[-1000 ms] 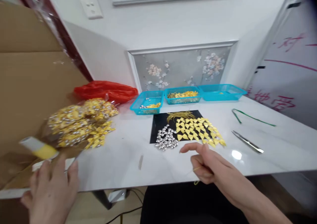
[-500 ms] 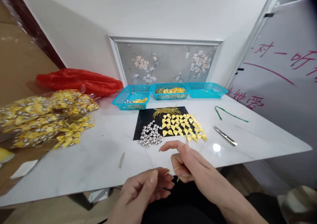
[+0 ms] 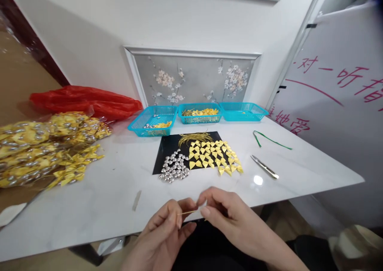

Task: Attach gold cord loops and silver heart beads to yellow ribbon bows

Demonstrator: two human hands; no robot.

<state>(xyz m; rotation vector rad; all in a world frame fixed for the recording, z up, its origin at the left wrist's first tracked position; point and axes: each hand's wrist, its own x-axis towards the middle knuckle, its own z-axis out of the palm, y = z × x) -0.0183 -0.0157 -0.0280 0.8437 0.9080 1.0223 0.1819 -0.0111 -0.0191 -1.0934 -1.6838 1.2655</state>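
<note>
- Head view: a thin gold-coloured strand (image 3: 187, 212) is held level between both hands, just above the near edge of the white marble-patterned bench (image 3: 104, 191).
- The left hand (image 3: 167, 233) is pinched shut on the strand's left end with thumb and forefinger, and the other fingers are curled under.
- The right hand (image 3: 229, 219) is pinched on the right end in the same way, so the fingertips of the two hands are brought close together.
- Beyond the hands, a flat black mat (image 3: 166, 149) is laid on the bench.
- A heap of silver heart-shaped beads (image 3: 174, 170) is spread over the mat's near left corner.
- Rows of small yellow ribbon bows (image 3: 214, 155) are set out on its right half and past its edge.
- A bundle of gold strands (image 3: 194, 137) is laid at its far edge.
- Three turquoise plastic mesh baskets (image 3: 243, 111) are lined up by the wall behind the mat.
- Slim metal tweezers (image 3: 265, 167) and a thin green cord (image 3: 269, 140) are seen to the right, apart from the mat.
- At the left, a clear bag of yellow bows and silver beads (image 3: 44, 143) is laid, with a red plastic bag (image 3: 86, 101) behind it.
</note>
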